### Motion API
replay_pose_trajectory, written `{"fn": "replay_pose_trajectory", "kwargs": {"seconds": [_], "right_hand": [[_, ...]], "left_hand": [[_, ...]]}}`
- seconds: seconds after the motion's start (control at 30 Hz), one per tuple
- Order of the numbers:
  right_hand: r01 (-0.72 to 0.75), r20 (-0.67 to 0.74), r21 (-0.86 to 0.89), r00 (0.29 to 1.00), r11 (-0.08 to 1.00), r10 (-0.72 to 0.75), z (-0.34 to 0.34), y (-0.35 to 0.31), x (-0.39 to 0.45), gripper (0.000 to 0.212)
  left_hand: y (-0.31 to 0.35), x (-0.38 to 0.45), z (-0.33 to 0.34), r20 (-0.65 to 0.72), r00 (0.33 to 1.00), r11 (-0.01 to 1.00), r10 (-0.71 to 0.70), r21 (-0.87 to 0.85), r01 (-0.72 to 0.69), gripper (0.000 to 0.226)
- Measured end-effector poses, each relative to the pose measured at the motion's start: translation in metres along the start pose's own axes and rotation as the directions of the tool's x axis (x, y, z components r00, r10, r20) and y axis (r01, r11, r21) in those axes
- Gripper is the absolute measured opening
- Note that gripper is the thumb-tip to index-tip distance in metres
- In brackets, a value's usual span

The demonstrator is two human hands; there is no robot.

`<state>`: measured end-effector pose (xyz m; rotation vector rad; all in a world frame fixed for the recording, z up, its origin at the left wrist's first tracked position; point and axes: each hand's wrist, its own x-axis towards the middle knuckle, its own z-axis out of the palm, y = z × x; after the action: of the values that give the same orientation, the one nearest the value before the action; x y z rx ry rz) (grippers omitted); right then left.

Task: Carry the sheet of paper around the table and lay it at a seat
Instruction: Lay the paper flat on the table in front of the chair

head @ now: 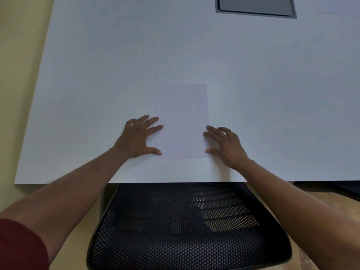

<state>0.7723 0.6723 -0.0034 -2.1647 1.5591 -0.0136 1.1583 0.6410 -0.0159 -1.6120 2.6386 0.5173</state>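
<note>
Both of my hands are resting spread out on the table (97,75), one at each long side of the sheet of paper (181,117). My left hand (139,137) is lying with fingers fanned wide — the fingertips and the thumb are touching the paper's left edge, the palm sitting on bare tabletop. My right hand (226,145) is doing the same at the right edge, fingers splayed and a little arched, tips pressing on or just at the paper's border. Neither hand is gripping anything; both are open and flat.

The paper is lying flat on the white table, near the edge closest to me, squared up with that edge. Directly below it, a black mesh chair (187,230) is tucked partly under the table — so the sheet is sitting right at this seat. Far off to the right, a grey rectangular panel (255,5) is set into the tabletop. A dark red sleeve (19,244) is showing at my left upper arm.
</note>
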Motion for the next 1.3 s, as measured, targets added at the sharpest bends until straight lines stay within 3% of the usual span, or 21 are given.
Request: {"fn": "replay_pose_trajectory", "kwargs": {"seconds": [0.67,1.0,1.1,1.2,1.3], "right_hand": [[0.006,-0.021,-0.028,1.0,1.0,-0.006,-0.001,-0.008,-0.001,0.062],[0.005,-0.018,0.016,1.0,1.0,-0.005,0.0,-0.011,-0.004,0.064],[-0.048,-0.042,0.199,0.997,0.979,0.058,-0.006,-0.014,-0.005,0.07],[-0.153,-0.075,0.479,0.974,0.864,0.214,-0.015,-0.017,-0.008,0.067],[-0.176,-0.088,0.612,0.954,0.771,0.287,-0.024,-0.02,-0.015,0.059]], "left_hand": [[0.002,0.002,-0.009,0.067,0.998,1.0,-0.008,0.006,0.007,0.124],[0.001,0.0,-0.008,0.076,0.997,1.0,-0.01,-0.002,0.01,0.118],[0.003,0.0,-0.011,0.079,0.996,0.998,-0.028,-0.051,0.032,0.122],[0.007,-0.003,-0.017,0.062,0.996,0.983,-0.064,-0.167,0.073,0.116],[0.011,-0.012,-0.021,0.045,0.996,0.967,-0.083,-0.237,0.092,0.106]]}}
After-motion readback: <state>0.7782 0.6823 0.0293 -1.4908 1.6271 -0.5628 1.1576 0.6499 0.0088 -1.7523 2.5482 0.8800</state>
